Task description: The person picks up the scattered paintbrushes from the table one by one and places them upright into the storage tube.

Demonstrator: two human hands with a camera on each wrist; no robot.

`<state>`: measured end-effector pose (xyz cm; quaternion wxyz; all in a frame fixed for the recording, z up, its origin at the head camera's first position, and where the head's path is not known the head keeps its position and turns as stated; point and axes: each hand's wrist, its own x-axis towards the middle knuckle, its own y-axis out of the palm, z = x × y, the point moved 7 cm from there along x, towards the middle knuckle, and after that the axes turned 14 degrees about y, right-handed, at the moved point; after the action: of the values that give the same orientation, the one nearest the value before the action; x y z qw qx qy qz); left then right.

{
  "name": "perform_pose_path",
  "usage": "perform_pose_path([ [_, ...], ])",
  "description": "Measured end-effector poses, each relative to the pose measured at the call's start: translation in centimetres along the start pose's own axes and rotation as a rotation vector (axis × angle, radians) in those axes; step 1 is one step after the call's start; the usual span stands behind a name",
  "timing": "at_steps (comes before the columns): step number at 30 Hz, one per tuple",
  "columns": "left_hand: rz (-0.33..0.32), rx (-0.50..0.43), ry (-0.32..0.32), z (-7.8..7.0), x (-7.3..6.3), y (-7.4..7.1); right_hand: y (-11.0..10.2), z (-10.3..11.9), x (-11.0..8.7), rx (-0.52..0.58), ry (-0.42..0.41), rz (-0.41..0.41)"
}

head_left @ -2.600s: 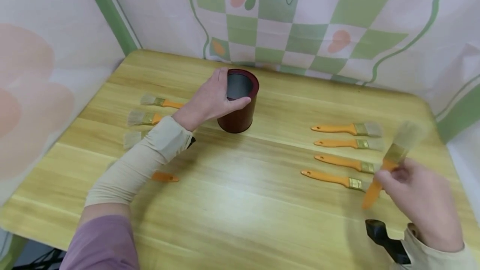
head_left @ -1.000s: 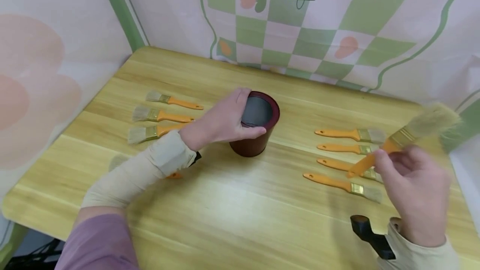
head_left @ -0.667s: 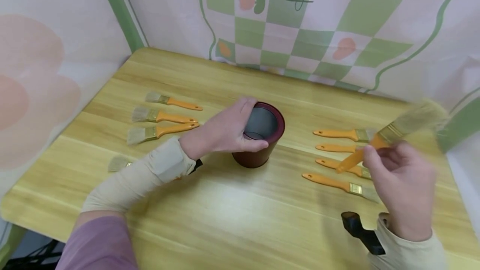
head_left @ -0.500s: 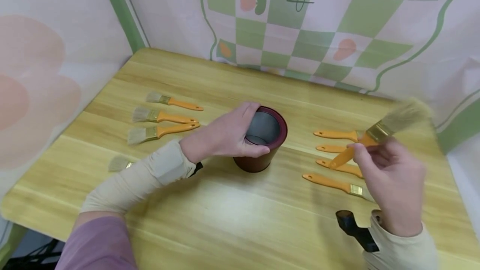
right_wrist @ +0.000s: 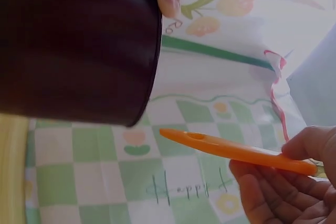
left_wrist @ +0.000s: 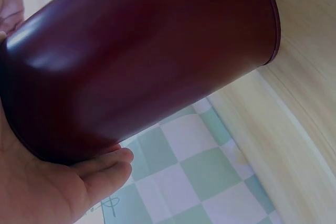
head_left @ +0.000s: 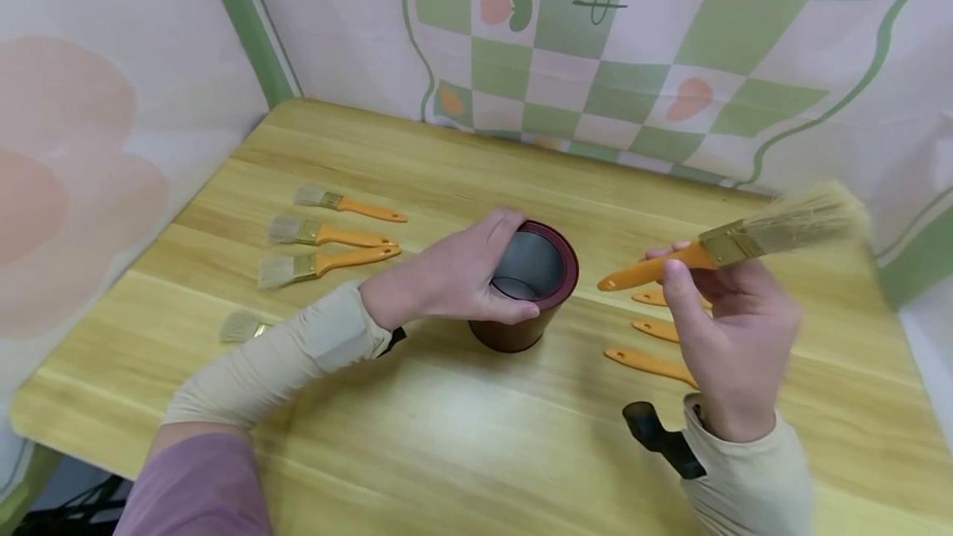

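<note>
The right hand [head_left: 733,329] pinches a flat orange-handled paintbrush [head_left: 716,251] between thumb and bent fingers, near the metal ferrule; the bristles point right and the handle end left. The left hand [head_left: 465,275], thumb spread from the fingers, grips the rim of a dark red cylindrical pot [head_left: 514,336], thumb on the near side. The pot is around the middle of the wooden table [head_left: 447,453]; whether it leans slightly I cannot tell. The step in hand looks like bringing the paintbrush to the pot: the handle end is near the rim, not touching it. The next move probably calls for tipping that end down over the mouth while the left hand steadies the pot. Inside the pot only dark grey lining [head_left: 530,265] shows, no brush. Farther left lie three similar brushes [head_left: 350,260], bristles to the left, and nearer, a fourth brush [head_left: 240,327] partly hidden by the left forearm [head_left: 275,362]. At the right, three orange handles [head_left: 646,361] show, their bristle ends behind the right hand. At the far side hangs green-and-white checked fabric [head_left: 562,85]
</note>
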<state>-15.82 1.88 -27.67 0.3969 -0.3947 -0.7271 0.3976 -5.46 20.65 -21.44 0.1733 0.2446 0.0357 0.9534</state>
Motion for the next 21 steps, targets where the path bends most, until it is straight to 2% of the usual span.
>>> perform_pose_path([
  [5,0.003,-0.013,-0.002,-0.1,0.0,0.1,1.2,-0.2,-0.1,0.032,-0.052,0.016],
  [10,0.009,-0.017,-0.004,-0.2,-0.1,0.3,2.0,-0.9,-0.3,-0.054,-0.048,0.021],
  [15,0.004,-0.006,-0.003,-0.2,0.0,0.2,2.9,-1.1,-0.3,-0.220,-0.051,0.007],
  [21,0.001,0.001,0.004,-0.1,-0.1,0.2,4.3,-1.5,-0.4,-0.478,-0.071,0.064],
])
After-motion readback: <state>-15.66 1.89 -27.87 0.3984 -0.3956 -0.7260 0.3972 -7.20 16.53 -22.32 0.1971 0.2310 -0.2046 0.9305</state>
